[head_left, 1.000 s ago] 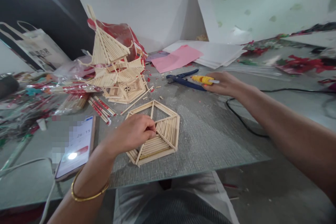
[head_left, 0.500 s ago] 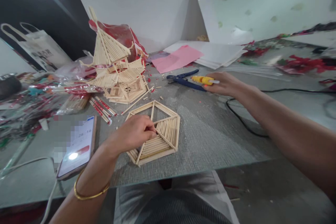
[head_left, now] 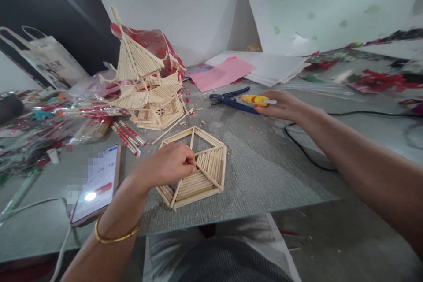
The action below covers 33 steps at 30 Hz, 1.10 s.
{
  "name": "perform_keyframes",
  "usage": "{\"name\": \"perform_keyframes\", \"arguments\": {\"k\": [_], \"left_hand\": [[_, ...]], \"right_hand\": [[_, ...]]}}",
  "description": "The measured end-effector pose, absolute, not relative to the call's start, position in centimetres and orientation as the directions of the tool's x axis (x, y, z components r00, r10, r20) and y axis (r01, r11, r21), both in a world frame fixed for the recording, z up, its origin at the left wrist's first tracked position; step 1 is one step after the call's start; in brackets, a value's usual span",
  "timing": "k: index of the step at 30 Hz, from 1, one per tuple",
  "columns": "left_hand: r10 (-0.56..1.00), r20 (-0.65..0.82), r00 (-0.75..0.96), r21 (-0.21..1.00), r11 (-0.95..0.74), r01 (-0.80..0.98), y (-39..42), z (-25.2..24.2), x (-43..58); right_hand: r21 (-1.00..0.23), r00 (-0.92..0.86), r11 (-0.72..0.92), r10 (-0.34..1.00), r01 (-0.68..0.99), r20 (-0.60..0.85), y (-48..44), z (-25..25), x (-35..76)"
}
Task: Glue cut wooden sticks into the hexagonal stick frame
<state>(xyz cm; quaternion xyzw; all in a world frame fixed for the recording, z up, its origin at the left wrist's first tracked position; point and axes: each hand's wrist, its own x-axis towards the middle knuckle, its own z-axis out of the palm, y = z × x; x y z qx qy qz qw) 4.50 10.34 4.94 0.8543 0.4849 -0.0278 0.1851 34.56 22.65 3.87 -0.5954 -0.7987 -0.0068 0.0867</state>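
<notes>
My left hand [head_left: 173,163] is over the hexagonal stick frame [head_left: 224,163], its fingers pinched together near the centre where the spokes meet. What the fingertips grip, if anything, is hidden. The frame lies on the table; its lower and right sections are filled with rows of thin sticks, and the far section is open. To the right, my right hand [head_left: 277,105] is closed around a yellow glue gun [head_left: 253,99] with a pale glue stick poking from its rear. Beside the gun lie blue-handled pliers [head_left: 231,99].
A tiered stick pagoda [head_left: 142,66] stands behind the frame. At left are a lit phone [head_left: 97,189], red-banded sticks [head_left: 128,136] and plastic-wrapped bundles [head_left: 89,114]. Pink paper [head_left: 223,72] and white sheets [head_left: 274,68] lie at the back. A black cable [head_left: 304,152] curls at right.
Almost nothing differs. My left hand has shifted very slightly at the frame's centre; my right hand and the glue gun stay in place.
</notes>
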Motion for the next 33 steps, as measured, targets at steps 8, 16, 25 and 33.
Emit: {"name": "perform_keyframes", "arguments": {"k": [8,16,25,33], "left_hand": [[0.807,-0.248,0.536,0.339,-0.446,0.828,10.5,4.9,4.2],[0.804,-0.259,0.536,0.357,-0.436,0.826,10.2,5.4,4.2],[0.798,-0.249,0.549,0.349,-0.454,0.82,10.1,5.2,4.2],[0.787,-0.243,0.567,0.363,-0.469,0.805,10.1,5.1,4.0]], "right_hand": [[-0.094,-0.267,0.284,0.95,0.954,0.159,23.1,3.5,34.9],[-0.019,-0.317,0.319,0.946,0.948,0.069,22.5,4.2,34.4],[0.002,-0.35,0.35,0.936,0.937,0.02,22.7,4.4,34.9],[-0.015,-0.114,0.116,0.989,0.993,0.098,22.8,5.0,35.2]]}}
